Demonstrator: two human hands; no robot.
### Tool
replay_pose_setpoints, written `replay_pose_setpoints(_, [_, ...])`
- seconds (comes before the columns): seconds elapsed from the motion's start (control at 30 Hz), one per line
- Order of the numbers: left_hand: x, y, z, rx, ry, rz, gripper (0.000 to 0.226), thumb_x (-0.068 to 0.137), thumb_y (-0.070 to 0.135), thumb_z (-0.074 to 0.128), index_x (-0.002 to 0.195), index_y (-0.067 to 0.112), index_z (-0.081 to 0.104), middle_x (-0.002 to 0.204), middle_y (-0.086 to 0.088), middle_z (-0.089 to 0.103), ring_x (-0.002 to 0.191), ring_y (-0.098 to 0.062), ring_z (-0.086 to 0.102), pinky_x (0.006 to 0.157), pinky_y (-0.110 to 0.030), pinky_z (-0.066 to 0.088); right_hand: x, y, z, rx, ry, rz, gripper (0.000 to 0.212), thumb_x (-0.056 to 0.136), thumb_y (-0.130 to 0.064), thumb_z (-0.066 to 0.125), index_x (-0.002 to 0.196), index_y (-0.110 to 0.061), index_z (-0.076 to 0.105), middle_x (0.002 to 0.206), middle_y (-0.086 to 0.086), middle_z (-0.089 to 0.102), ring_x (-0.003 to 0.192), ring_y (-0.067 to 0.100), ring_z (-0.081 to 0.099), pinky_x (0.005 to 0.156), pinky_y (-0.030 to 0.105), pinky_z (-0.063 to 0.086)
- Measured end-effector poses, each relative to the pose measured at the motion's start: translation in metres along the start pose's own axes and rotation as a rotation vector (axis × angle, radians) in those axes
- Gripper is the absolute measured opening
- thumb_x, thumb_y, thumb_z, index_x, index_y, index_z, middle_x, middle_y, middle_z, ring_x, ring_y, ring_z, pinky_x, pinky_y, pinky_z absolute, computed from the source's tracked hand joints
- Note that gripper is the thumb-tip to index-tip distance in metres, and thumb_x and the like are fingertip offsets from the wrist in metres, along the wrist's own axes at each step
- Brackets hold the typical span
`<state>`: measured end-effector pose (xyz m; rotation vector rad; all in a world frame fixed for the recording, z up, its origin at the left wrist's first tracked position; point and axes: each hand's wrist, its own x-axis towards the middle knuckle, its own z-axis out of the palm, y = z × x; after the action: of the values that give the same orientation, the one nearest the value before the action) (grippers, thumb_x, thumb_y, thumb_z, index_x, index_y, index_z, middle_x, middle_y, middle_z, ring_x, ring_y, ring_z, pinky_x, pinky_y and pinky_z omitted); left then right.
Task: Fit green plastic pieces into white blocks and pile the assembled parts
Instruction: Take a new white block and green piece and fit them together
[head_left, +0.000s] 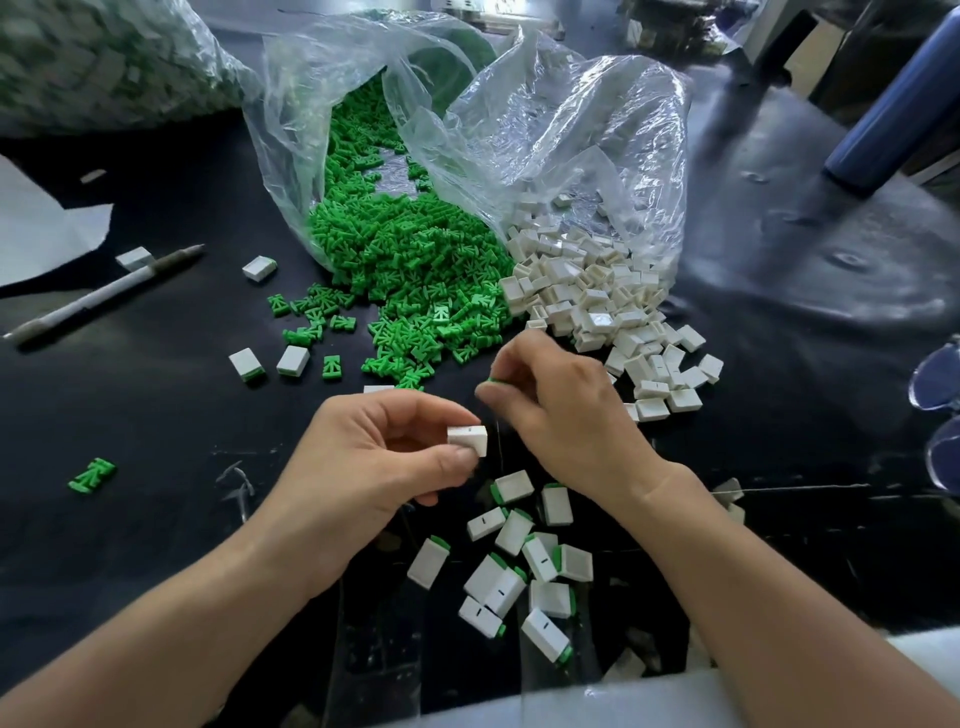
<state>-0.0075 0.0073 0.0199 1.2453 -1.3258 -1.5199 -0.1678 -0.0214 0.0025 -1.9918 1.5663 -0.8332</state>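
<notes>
The pile of assembled parts (519, 566) lies nearest on the dark table (156, 405). Just beyond the pile, the left hand (374, 457) pinches a white block (467, 440) between thumb and fingers. Beside it, the right hand (561, 410) pinches a green piece (491, 384). Farther beyond the pile, a green heap (415, 275) and a white heap (597, 296) spill from clear bags (571, 130).

A: And the left hand (374, 452)?
B: Pinches a white block (467, 440), thumb against fingers.
A: The right hand (550, 410)?
B: Pinches a green piece (491, 383), just beside the block.
A: On the table (156, 415)?
B: A green heap (415, 270) and a white heap (597, 301) spill from bags (571, 119); assembled parts (519, 566) lie between the wrists.
</notes>
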Motion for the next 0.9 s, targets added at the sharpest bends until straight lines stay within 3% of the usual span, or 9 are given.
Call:
replay_pose_setpoints(0.07, [0.000,0.001,0.000,-0.003,0.011,0.011,0.013,0.059,0.007,0.075,0.069,0.015,0.072,0.061,-0.003,0.068,0.054,-0.008,0.061,0.046,-0.016,0.047,-0.001,-0.003,-0.003,0.151,0.024,0.037,0.017,0.084,-0.020,0.065,0.077,-0.023,0.050,0.065,-0.009,0.054,0.060,0.004,0.051,0.061,0.018,0.043])
replay_pose_setpoints(0.17, [0.000,0.001,-0.001,-0.016,0.058,0.039,0.017,0.049,0.022,0.073,0.065,0.022,0.070,0.060,-0.001,0.066,0.053,-0.008,0.060,0.045,-0.017,0.046,-0.006,-0.007,-0.006,0.381,-0.012,0.051,0.020,0.086,-0.009,0.061,0.079,-0.026,0.055,0.074,-0.001,0.061,0.071,0.017,0.061,0.071,0.031,0.052])
replay_pose_setpoints(0.3, [0.001,-0.001,-0.002,0.005,0.104,0.073,0.020,0.050,0.030,0.071,0.069,0.025,0.072,0.068,-0.002,0.067,0.058,-0.007,0.059,0.048,-0.016,0.047,-0.010,-0.011,-0.011,0.555,-0.080,0.014,0.024,0.086,-0.001,0.059,0.088,-0.025,0.058,0.078,0.001,0.064,0.073,0.014,0.065,0.066,0.017,0.049])
replay_pose_setpoints(0.4, [0.003,-0.003,-0.001,-0.056,0.105,0.074,0.014,0.060,0.018,0.070,0.071,0.025,0.074,0.077,-0.012,0.066,0.066,-0.014,0.064,0.053,-0.017,0.051,-0.012,-0.014,-0.011,0.564,-0.112,-0.007,0.024,0.084,-0.001,0.061,0.086,-0.025,0.059,0.078,0.003,0.066,0.068,0.010,0.064,0.063,0.015,0.047])
replay_pose_setpoints(0.6, [0.005,-0.006,-0.003,0.003,0.091,0.073,0.023,0.067,0.002,0.072,0.072,0.024,0.071,0.069,-0.002,0.068,0.064,-0.014,0.066,0.060,-0.019,0.055,-0.012,-0.013,-0.012,0.558,-0.078,-0.011,0.024,0.083,-0.002,0.062,0.086,-0.026,0.061,0.077,0.007,0.067,0.069,0.015,0.064,0.066,0.022,0.052])
replay_pose_setpoints(0.73, [0.004,-0.004,-0.002,0.002,0.085,0.083,0.013,0.060,0.016,0.070,0.070,0.025,0.071,0.067,0.000,0.068,0.060,-0.011,0.063,0.055,-0.017,0.052,-0.013,-0.013,-0.013,0.590,-0.087,-0.006,0.022,0.080,-0.001,0.066,0.085,-0.023,0.062,0.073,-0.001,0.068,0.065,0.010,0.065,0.061,0.018,0.051])
replay_pose_setpoints(0.9, [0.002,-0.002,0.000,-0.050,0.066,0.054,0.009,0.062,0.016,0.067,0.068,0.021,0.072,0.073,-0.010,0.070,0.058,-0.013,0.068,0.048,-0.018,0.050,-0.014,-0.013,-0.012,0.536,-0.072,-0.062,0.026,0.080,-0.005,0.067,0.081,-0.031,0.066,0.069,-0.008,0.065,0.065,0.007,0.062,0.063,0.019,0.049])
